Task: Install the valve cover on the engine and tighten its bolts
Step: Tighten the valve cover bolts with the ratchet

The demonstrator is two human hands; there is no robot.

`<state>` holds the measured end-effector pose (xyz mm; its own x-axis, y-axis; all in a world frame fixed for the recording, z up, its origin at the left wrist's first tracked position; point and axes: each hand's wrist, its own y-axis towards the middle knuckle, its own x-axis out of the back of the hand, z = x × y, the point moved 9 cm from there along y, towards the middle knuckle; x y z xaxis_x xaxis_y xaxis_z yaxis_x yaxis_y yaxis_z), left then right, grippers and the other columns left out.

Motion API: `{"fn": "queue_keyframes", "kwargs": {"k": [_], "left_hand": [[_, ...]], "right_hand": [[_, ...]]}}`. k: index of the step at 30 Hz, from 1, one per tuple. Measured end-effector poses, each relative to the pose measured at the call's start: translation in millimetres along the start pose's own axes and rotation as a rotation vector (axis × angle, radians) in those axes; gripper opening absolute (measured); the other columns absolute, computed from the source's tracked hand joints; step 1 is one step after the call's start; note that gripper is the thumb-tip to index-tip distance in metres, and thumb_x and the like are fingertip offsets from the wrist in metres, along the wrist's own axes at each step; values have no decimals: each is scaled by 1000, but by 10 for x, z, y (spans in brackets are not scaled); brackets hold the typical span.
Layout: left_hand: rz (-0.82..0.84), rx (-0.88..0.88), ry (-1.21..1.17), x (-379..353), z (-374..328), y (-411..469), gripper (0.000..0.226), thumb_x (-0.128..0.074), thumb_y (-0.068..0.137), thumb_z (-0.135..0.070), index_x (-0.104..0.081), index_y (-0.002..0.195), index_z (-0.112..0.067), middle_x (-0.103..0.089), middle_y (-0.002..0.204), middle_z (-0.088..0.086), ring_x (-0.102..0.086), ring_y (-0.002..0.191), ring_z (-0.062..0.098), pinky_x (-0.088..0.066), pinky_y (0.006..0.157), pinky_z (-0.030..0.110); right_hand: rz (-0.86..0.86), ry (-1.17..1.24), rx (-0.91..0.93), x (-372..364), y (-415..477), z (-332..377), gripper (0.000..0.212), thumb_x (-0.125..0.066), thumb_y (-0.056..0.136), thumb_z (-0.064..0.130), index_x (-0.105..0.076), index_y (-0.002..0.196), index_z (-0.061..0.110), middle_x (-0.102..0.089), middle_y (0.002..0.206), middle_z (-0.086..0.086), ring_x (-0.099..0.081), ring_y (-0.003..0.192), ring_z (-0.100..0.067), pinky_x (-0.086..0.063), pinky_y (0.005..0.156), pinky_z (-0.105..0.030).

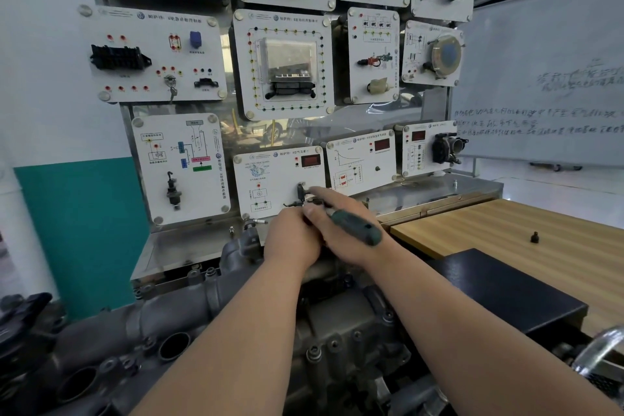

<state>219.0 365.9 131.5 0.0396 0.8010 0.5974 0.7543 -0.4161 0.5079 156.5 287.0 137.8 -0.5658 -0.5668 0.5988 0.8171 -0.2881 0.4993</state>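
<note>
Grey cast metal of the engine (209,294) fills the lower view, in front of a training board (283,64) of white panels; both hands meet over its far end, and the forearms hide much of its top, so the valve cover cannot be made out. Right hand (341,223) holds a green-handled tool (358,228), thumb on its shaft; left hand (290,241) is curled, touching the right beside the tool's head; whether it grips anything cannot be told. One small black bolt (534,237) stands on the wooden counter (472,230), well apart from the hands.
</note>
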Motion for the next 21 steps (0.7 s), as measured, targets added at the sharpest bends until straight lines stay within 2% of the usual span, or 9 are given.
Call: {"fn": "queue_keyframes", "kwargs": {"k": [2,4,5,7,9,12,14,17,21], "left_hand": [[-28,24,37,59,42,-19,18,-53,89,-24,-70,87,-19,-69,85,8,-62,82,27,-46,66,29],[-28,56,7,44,79,-28,16,-59,88,-31,-67,79,-21,-68,78,4,-61,78,25,-42,62,28],[-32,51,-3,34,65,-39,18,-60,87,-33,-64,75,-21,-66,76,2,-61,76,24,-40,61,28],[-50,52,14,29,41,-42,22,-60,86,-34,-58,68,-23,-61,69,-2,-57,71,21,-36,57,27],[-90,78,-13,77,47,-44,25,-56,87,-32,-54,63,-24,-55,62,-8,-52,64,18,-32,51,25],[-133,123,-55,158,55,-61,23,-50,90,-22,-52,67,-24,-49,62,-10,-47,64,17,-31,54,26],[-100,120,-28,148,49,-52,25,-48,90,-18,-50,66,-24,-46,62,-10,-46,63,17,-32,58,26],[-90,125,-11,145,63,-43,27,-52,87,-15,-49,62,-24,-46,60,-11,-43,57,8,-28,48,23],[-93,128,-115,107,65,-12,21,-66,83,-36,-67,74,-17,-62,68,-4,-57,68,17,-36,52,25]], "right_hand": [[34,246,-136,17,18,-135,38,-51,96,45,-60,126,25,-57,108,16,-54,98,3,-39,90,-19],[20,187,-194,83,24,-203,35,-44,97,50,-66,108,25,-61,91,11,-56,81,0,-38,73,-19],[18,119,-226,101,23,-244,39,-39,98,54,-65,108,26,-61,93,5,-56,87,-8,-35,74,-22],[7,94,-224,108,34,-266,40,-35,99,52,-58,124,31,-61,117,-3,-53,113,-20,-32,86,-24],[3,124,-147,68,42,-196,49,-39,98,50,-43,143,30,-49,143,-1,-40,135,-21,-27,100,-24],[53,16,-63,-67,45,-127,61,-36,96,59,-30,150,33,-35,155,-1,-26,144,-21,-18,118,-38],[113,-138,-13,-139,31,-86,63,-30,96,62,-26,151,32,-32,156,-1,-21,146,-24,-16,118,-42],[220,-207,91,-74,37,11,55,-39,99,50,-38,145,20,-48,143,-6,-42,132,-26,-32,103,-35],[306,-511,29,438,263,-54,37,-51,98,27,-54,132,13,-62,124,-5,-58,109,-21,-44,88,-28]]}}
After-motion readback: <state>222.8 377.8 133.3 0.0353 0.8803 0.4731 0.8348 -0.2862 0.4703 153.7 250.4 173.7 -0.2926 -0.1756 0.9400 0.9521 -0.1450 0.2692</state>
